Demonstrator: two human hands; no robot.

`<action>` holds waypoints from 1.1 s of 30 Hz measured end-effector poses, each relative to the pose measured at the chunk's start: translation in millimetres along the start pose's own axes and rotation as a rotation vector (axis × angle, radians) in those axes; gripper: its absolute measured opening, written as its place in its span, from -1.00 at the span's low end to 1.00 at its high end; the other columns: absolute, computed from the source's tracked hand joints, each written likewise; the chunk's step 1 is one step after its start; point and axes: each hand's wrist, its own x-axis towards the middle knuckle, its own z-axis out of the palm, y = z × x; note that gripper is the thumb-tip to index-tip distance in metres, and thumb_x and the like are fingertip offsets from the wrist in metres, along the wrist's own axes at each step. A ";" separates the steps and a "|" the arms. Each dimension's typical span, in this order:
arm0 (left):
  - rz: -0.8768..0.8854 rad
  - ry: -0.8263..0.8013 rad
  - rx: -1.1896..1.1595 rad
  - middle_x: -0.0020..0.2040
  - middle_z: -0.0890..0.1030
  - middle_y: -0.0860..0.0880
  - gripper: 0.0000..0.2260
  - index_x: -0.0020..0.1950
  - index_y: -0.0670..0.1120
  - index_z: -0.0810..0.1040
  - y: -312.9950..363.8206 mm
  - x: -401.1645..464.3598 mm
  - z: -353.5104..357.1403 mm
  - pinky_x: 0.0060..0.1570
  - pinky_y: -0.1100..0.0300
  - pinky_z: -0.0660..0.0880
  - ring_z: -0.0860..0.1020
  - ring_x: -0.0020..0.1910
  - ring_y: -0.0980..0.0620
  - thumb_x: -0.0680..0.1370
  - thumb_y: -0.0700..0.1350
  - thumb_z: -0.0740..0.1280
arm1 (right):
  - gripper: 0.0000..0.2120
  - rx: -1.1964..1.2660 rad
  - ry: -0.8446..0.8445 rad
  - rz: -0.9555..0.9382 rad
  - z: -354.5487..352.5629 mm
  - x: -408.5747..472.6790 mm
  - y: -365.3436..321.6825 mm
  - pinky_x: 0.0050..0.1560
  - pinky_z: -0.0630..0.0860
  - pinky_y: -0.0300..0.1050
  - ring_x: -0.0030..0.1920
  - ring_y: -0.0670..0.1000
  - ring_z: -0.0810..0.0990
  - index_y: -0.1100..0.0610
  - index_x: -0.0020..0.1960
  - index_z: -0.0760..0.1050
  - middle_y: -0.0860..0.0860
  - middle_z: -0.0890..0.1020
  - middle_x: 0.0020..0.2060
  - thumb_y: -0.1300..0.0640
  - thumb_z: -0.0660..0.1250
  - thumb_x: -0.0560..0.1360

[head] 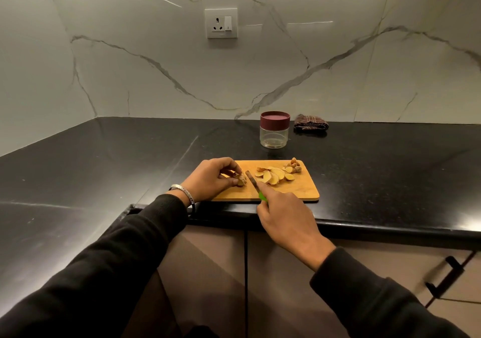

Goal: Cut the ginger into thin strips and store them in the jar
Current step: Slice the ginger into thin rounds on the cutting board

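A wooden cutting board (299, 189) lies at the counter's front edge. My left hand (210, 179) pinches a small ginger piece (241, 180) on the board's left end. My right hand (286, 215) grips a green-handled knife (252, 180), its blade standing just right of the ginger piece. Several pale ginger slices (273, 175) lie fanned in the board's middle, with knobbly ginger offcuts (294, 167) at its far right corner. A clear jar (274, 136) with a maroon lid on stands behind the board.
A folded dark checked cloth (311, 125) lies to the right of the jar by the marble wall. The black counter (104, 160) wraps round to the left. A wall socket (221, 23) sits above. Cabinet doors with a black handle (446, 278) are below.
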 end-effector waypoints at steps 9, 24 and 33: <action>0.028 0.005 0.152 0.05 0.54 0.06 -0.82 0.11 0.07 0.55 4.4 0.4 0.5 0.02 0.27 0.52 0.53 -0.01 0.11 0.54 -0.03 0.44 | -0.49 0.038 0.038 -0.001 0.6 4.0 -1.1 -0.35 0.42 -0.22 -0.27 -0.09 0.53 -0.06 0.60 0.17 -0.06 0.59 -0.24 0.04 0.13 0.65; -0.001 0.052 0.155 -0.08 0.59 0.08 -0.77 0.14 0.01 0.57 8.4 -7.8 -1.2 -0.08 0.23 0.55 0.55 -0.11 0.09 0.51 -0.02 0.47 | -0.48 0.066 0.021 -0.019 0.8 0.9 -4.5 -0.39 0.34 -0.28 -0.30 -0.09 0.52 -0.06 0.61 0.14 -0.08 0.59 -0.24 0.04 0.13 0.67; 0.072 0.025 0.151 0.03 0.57 0.12 -0.78 0.08 0.03 0.57 7.2 -8.7 -2.8 0.01 0.31 0.53 0.54 -0.02 0.20 0.48 -0.12 0.51 | -0.47 0.061 -0.001 -0.008 2.2 2.6 -4.3 -0.38 0.39 -0.24 -0.30 -0.07 0.53 -0.06 0.61 0.11 -0.06 0.58 -0.27 0.04 0.13 0.67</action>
